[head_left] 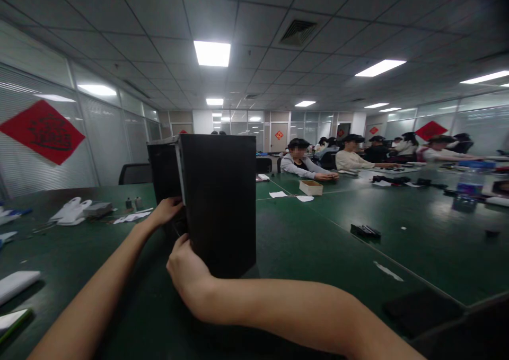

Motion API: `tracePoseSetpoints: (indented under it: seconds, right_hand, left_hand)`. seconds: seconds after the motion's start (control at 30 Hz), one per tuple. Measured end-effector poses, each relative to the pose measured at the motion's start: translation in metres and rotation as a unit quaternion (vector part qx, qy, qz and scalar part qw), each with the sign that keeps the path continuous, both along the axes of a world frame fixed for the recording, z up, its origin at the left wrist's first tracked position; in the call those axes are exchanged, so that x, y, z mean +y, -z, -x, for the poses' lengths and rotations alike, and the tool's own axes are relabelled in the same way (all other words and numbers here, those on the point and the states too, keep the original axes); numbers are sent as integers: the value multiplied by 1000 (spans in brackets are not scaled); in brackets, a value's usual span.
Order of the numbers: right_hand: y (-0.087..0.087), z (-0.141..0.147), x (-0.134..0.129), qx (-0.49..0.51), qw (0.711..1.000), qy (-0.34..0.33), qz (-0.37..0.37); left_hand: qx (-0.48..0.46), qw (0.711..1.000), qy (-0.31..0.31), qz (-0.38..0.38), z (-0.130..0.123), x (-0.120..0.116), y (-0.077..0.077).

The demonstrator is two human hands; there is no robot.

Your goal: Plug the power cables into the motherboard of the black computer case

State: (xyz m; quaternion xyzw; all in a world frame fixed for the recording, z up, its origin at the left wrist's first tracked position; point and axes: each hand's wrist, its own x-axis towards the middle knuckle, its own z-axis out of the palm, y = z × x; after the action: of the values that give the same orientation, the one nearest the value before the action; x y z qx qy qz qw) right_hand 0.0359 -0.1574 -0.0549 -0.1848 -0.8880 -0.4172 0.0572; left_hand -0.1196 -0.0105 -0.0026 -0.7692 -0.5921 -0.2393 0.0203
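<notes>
A tall black box (pixel 220 201) that looks like a computer case stands upright on the green table in front of me, its open side facing left. My left hand (pixel 169 211) reaches to the opening, its fingers bent at the near edge and their tips out of sight. Just below and closer, my right hand (pixel 189 264) is curled at the same edge, with its fingers turned into the opening. What lies between the fingers of either hand is hidden by the dark interior and the hands themselves.
Left on the table (pixel 286 254) lie a white plastic bag (pixel 73 211), a grey block (pixel 98 209), small bottles and a phone (pixel 14 323). To the right are a small open box (pixel 310 187), a black object (pixel 365 231) and a water bottle (pixel 469 187). Several people sit farther back.
</notes>
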Motion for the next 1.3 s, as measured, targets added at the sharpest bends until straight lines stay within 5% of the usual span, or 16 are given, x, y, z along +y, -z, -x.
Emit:
tracePoseSetpoints:
  seconds: [0.33,0.7,1.07,1.3]
  right_hand:
    - [8,-123,33,117,984,126,-46]
    - [7,-263,124,172,973,145,44]
    - [9,-275,116,189,967,161,65]
    - [-19,-262,94,237,935,226,135]
  left_hand:
    - [98,995,-8,26,-37,11,14]
    - [190,981,38,5,-113,-4,19]
    - [251,947,140,145,-120,-22,-3]
    - [235,939,130,215,-130,-42,-15]
